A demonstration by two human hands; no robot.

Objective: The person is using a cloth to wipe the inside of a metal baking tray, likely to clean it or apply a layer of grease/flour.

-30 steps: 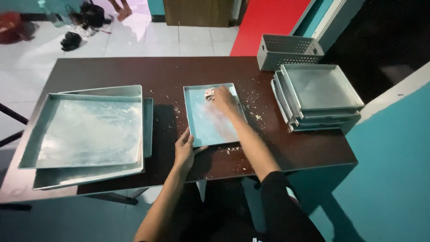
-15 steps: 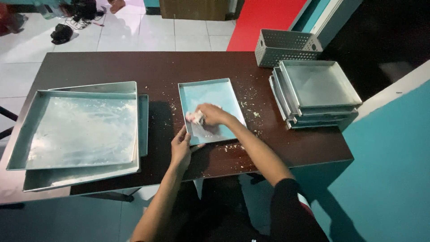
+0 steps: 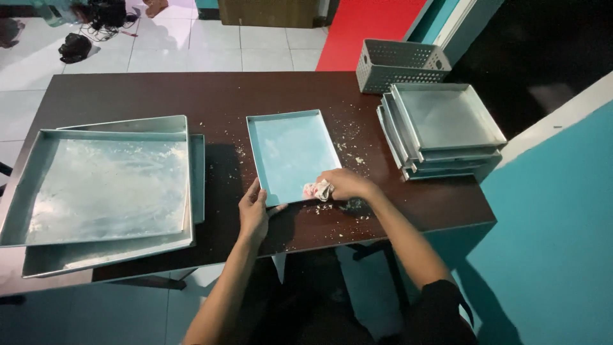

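- Head view, nearest first: my left hand [image 3: 253, 214] presses on the near left corner of the small rectangular metal baking tray [image 3: 292, 155], fingers spread along its rim to pin it; it was there a second ago too.
- My right hand [image 3: 347, 184] is clenched around a crumpled white cloth with red marks [image 3: 318, 190]. A second ago the cloth was at the tray's far end, half a second ago near its middle; now it sits at the tray's near right corner, right at the rim.
- I judge that stroke has swept the whole length of the tray, whose floor looks smooth and free of bits.
- Pale crumbs [image 3: 350, 148] lie on the dark brown wooden table [image 3: 159, 96], just right of the tray and by its near edge.
- Left of the tray, two large square metal pans [image 3: 102, 191] sit stacked, the top one smeared and dull.
- Right of the tray, a stack of small metal trays [image 3: 444, 128] leans slightly fanned, unchanged.
- Beyond that stack, at the table's far edge, stands a grey perforated plastic basket [image 3: 399, 64].
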